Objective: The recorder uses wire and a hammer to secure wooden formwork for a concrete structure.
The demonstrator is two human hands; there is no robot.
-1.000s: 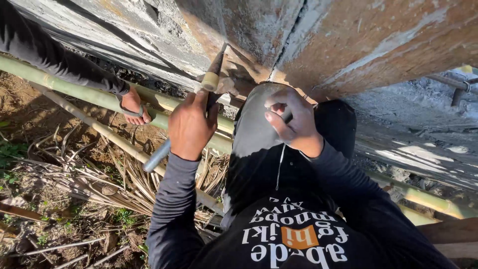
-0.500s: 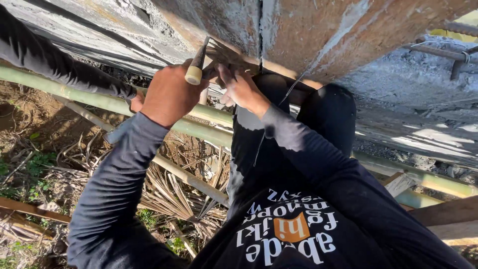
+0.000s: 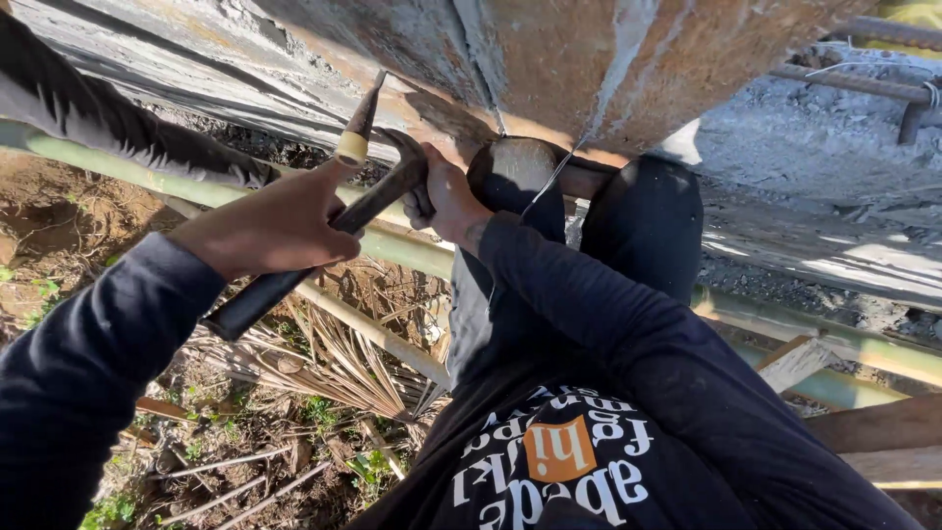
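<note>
Left hand (image 3: 270,226) clenched around a dark hammer (image 3: 324,240), handle slanting down toward 8 o'clock, head up at 2 o'clock beside the right hand (image 3: 446,196). Also pinched in the left fingers: a pencil-like stick with a pale band (image 3: 358,123), tip pointing to 12 o'clock against the rusty metal panel (image 3: 549,59). Right hand closed near the hammer head; what it grips, cannot tell. Green bamboo pole (image 3: 824,339) running behind, at 4 o'clock.

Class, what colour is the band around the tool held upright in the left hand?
Pale yellow band, on the dark tool; head view shows it.
</note>
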